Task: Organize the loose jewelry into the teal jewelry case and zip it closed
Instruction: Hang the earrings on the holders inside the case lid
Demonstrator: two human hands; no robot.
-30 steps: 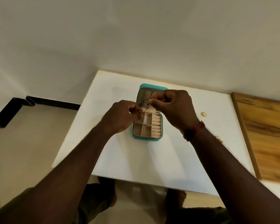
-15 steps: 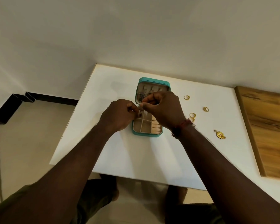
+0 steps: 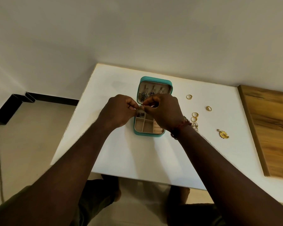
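The teal jewelry case (image 3: 147,135) lies open on the white table (image 3: 121,160), its lid (image 3: 155,79) raised at the far side with dark dangling earrings (image 3: 144,95) hung inside. A dark piece (image 3: 140,114) rests in the tray's far-left compartment. My left hand (image 3: 118,111) and my right hand (image 3: 165,110) meet over the case's hinge, both pinching one small jewelry piece (image 3: 141,107); I cannot make out what kind. Loose gold rings (image 3: 189,96) (image 3: 208,108) (image 3: 195,114) and a gold pendant (image 3: 223,134) lie right of the case.
A silvery chain piece (image 3: 195,126) lies partly hidden beside my right wrist. A wooden board (image 3: 271,128) covers the table's right side. The wall stands just behind the table, and the floor drops off at the left edge.
Both hands stay pinched together and have drifted slightly nearer, from the lid toward the tray's far edge. My view shifted, bringing the rings and pendant into sight.
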